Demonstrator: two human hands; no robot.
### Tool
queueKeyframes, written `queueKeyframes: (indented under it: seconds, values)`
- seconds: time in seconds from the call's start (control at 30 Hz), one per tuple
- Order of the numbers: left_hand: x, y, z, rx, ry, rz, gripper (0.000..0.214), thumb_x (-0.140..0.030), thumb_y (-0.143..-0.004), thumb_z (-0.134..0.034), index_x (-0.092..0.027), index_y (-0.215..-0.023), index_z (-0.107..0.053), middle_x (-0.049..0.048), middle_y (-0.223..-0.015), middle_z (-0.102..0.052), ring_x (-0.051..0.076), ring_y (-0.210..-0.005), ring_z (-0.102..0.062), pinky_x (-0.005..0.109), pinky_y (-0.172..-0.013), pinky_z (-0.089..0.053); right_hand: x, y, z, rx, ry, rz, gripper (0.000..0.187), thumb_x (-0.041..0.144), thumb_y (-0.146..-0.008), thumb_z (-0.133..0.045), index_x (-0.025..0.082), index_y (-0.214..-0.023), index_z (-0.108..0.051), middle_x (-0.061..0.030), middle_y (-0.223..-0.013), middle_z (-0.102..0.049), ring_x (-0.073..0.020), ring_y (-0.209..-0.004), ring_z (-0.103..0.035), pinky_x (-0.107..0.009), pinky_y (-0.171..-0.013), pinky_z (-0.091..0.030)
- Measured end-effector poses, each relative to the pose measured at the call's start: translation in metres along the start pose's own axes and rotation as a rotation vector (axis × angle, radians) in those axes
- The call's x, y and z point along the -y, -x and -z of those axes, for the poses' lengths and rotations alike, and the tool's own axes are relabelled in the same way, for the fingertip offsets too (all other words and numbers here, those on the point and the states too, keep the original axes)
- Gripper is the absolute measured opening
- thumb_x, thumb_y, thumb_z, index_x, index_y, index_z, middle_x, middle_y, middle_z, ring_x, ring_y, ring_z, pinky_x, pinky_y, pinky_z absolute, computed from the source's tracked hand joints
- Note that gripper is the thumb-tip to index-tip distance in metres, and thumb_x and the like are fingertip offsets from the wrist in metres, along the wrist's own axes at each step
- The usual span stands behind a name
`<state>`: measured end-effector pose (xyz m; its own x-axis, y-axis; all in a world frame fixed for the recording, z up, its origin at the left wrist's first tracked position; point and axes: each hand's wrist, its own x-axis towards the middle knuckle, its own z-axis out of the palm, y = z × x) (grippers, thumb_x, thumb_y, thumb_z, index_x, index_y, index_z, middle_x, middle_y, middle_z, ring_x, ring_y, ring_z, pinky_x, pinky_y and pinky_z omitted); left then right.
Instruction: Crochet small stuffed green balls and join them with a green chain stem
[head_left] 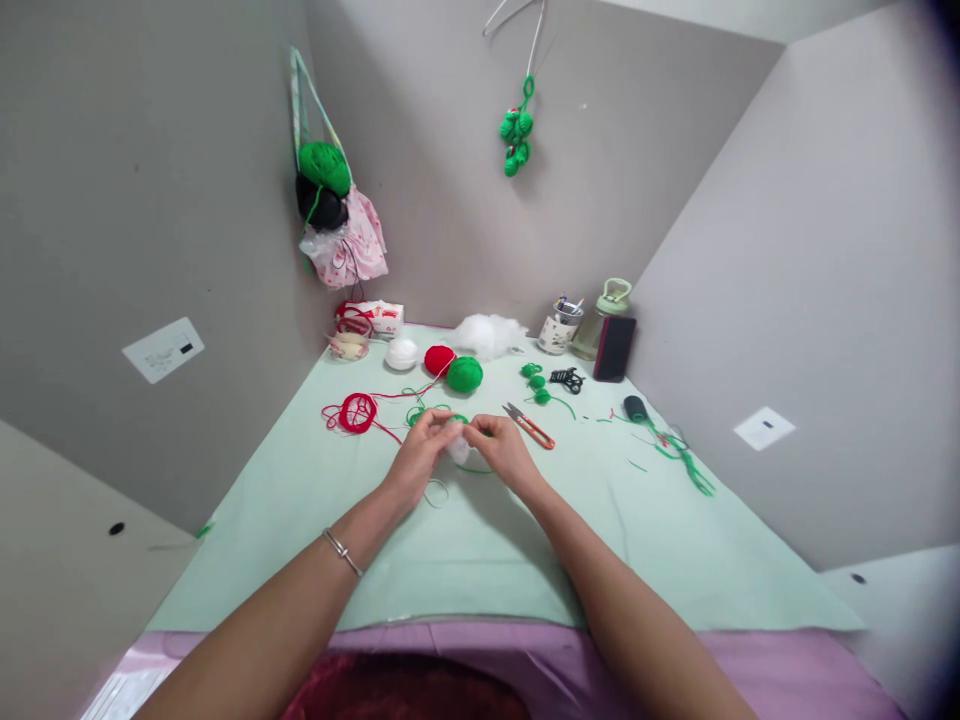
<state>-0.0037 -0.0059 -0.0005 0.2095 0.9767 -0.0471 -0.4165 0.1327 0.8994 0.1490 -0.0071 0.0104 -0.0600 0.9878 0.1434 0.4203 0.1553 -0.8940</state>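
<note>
My left hand [421, 455] is closed around a small green crochet piece [459, 420], mostly hidden by the fingers. A tuft of white fibre stuffing [458, 451] hangs below it, between both hands. My right hand [504, 450] meets the left, its thumb and fingers pinched at the stuffing beside the green piece. Green yarn [474, 470] trails under the hands. Orange-handled thread snips [534, 428] lie just right of my right hand. To the left is a loose coil of red yarn [357, 412].
Behind the hands sit green [465, 375], red [439, 360] and white yarn balls [402, 353], and a stuffing heap [489, 336]. Small green crochet balls [541, 396], a black claw clip [568, 380], a phone [615, 349], a bottle [592, 333] and yarn scraps [694, 470] are at right.
</note>
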Motion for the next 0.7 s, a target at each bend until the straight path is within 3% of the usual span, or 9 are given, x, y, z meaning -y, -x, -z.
queueKeyframes:
  seconds: [0.13,0.23,0.37,0.47,0.6,0.7]
  values:
    - [0.003,-0.002,0.005,-0.003,-0.034,0.021,0.042,-0.037,-0.069,-0.088,-0.019,-0.097,-0.063,-0.0002,-0.073,-0.069,0.014,-0.064,-0.062,0.025,-0.062,-0.045,0.006,0.004,0.001,0.037,0.028,0.031,0.032,0.044,-0.083,-0.056,0.022,-0.061,-0.047,0.0051,-0.057,-0.042,-0.0127,-0.06,-0.038,-0.027,-0.059,-0.03]
    - [0.009,-0.008,0.009,-0.054,-0.071,0.034,0.036,-0.033,-0.076,-0.085,-0.018,-0.101,-0.063,-0.0001,-0.075,-0.069,0.014,-0.066,-0.063,0.025,-0.063,-0.048,0.012,0.01,-0.003,0.081,0.05,0.063,0.026,0.039,-0.086,-0.052,0.021,-0.067,-0.053,0.0035,-0.063,-0.05,-0.0143,-0.064,-0.044,-0.027,-0.063,-0.033]
    - [0.017,-0.014,0.009,-0.14,-0.13,0.06,0.035,-0.036,-0.096,-0.067,-0.016,-0.125,-0.064,0.0098,-0.119,-0.069,0.022,-0.099,-0.069,0.041,-0.085,-0.06,0.015,0.017,-0.015,0.07,0.088,0.089,0.018,0.03,-0.085,-0.052,0.023,-0.069,-0.054,0.0031,-0.064,-0.052,-0.0153,-0.064,-0.045,-0.028,-0.066,-0.031]
    - [0.017,-0.015,0.008,-0.172,-0.139,0.068,0.04,-0.037,-0.098,-0.064,-0.017,-0.133,-0.061,0.0122,-0.134,-0.063,0.026,-0.113,-0.066,0.049,-0.094,-0.059,0.016,0.017,-0.022,0.038,0.1,0.083,0.019,0.029,-0.082,-0.055,0.023,-0.065,-0.049,0.0045,-0.06,-0.048,-0.0146,-0.061,-0.04,-0.028,-0.064,-0.028]
    - [0.014,-0.011,0.005,-0.165,-0.102,0.052,0.04,-0.037,-0.098,-0.064,-0.017,-0.132,-0.061,0.0122,-0.132,-0.064,0.026,-0.111,-0.067,0.048,-0.092,-0.059,0.014,0.013,-0.023,-0.025,0.074,0.049,0.026,0.032,-0.079,-0.055,0.023,-0.059,-0.043,0.0054,-0.056,-0.04,-0.0135,-0.06,-0.036,-0.028,-0.06,-0.026]
    - [0.01,-0.007,0.003,-0.123,-0.045,0.025,0.026,-0.035,-0.094,-0.069,-0.018,-0.113,-0.067,0.0055,-0.109,-0.07,0.018,-0.093,-0.068,0.034,-0.081,-0.059,0.01,0.01,-0.02,-0.045,0.013,0.012,0.027,0.037,-0.078,-0.054,0.023,-0.057,-0.044,0.0051,-0.055,-0.039,-0.0127,-0.059,-0.035,-0.027,-0.057,-0.026]
